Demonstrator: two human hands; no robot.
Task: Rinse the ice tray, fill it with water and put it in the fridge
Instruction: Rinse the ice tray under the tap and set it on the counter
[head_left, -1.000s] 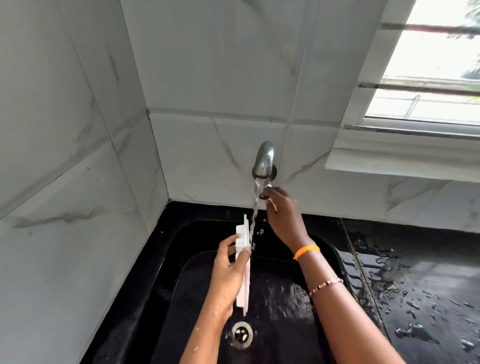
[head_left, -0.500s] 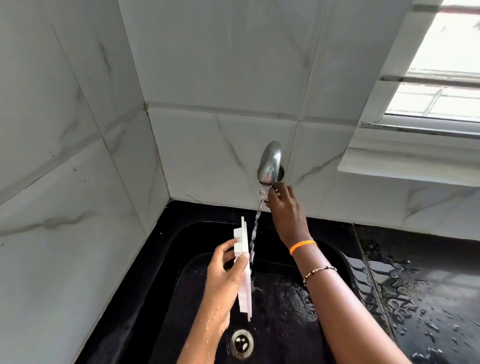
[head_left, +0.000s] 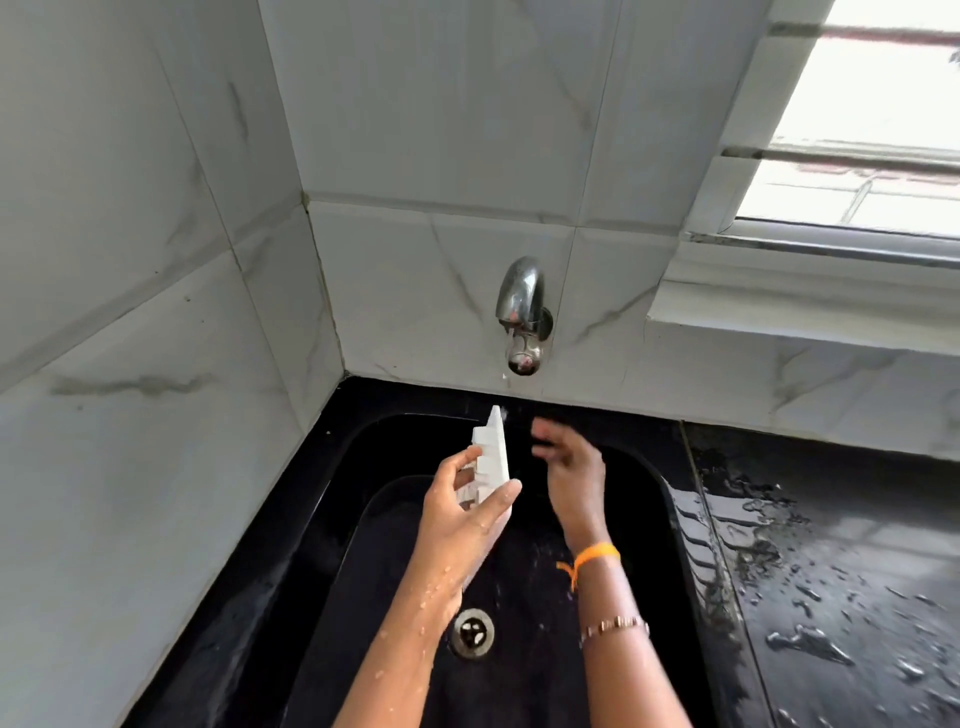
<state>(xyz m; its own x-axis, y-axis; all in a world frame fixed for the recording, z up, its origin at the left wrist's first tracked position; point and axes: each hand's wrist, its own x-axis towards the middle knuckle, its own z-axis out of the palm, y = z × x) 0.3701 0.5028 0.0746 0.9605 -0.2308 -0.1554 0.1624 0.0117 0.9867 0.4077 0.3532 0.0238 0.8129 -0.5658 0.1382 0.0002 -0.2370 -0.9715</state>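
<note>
My left hand (head_left: 462, 512) grips a white ice tray (head_left: 491, 457), held on edge and nearly upright over the black sink (head_left: 644, 499). The tray's cups face left. My right hand (head_left: 569, 470) hangs beside the tray to its right, fingers loosely spread and blurred, holding nothing. The chrome tap (head_left: 521, 312) sticks out of the tiled wall above both hands. No stream runs from it; only a drop or two shows below the spout.
The sink drain (head_left: 471, 633) lies below my left wrist. A wet black counter (head_left: 831, 571) stretches to the right. White marble tile walls close in the left and back. A window (head_left: 872, 135) sits at the upper right.
My right hand left the tap and dropped down beside the tray. The water stream has stopped. The tray stays in my left hand, tilted slightly.
</note>
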